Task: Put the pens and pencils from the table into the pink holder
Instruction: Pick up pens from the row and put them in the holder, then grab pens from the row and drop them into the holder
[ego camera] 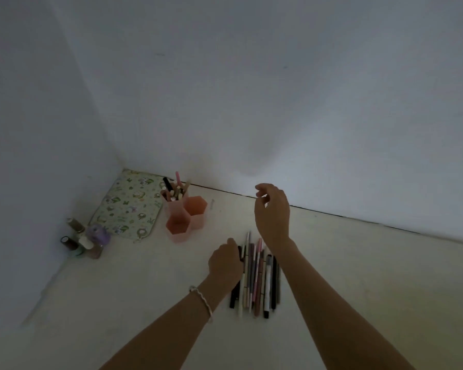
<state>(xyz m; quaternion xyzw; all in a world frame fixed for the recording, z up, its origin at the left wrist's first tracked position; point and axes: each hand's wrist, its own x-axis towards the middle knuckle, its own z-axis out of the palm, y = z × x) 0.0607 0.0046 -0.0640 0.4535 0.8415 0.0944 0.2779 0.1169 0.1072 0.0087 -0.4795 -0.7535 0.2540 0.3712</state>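
Note:
A row of several pens and pencils (259, 273) lies side by side on the pale table (145, 284). My left hand (225, 260) rests on the left edge of that row, its fingers curled over a dark pen; whether it grips the pen is hidden. Raised above the row's far end, my right hand (271, 209) has loosely bent fingers and holds nothing. The pink holder (183, 214), made of hexagonal cups, stands left of my hands. Its rear cup holds several pens; the two front cups look empty.
A flower-patterned pouch (130, 204) lies in the corner behind the holder. Several small bottles (84, 239) stand at the left wall. White walls close the table on the left and at the back.

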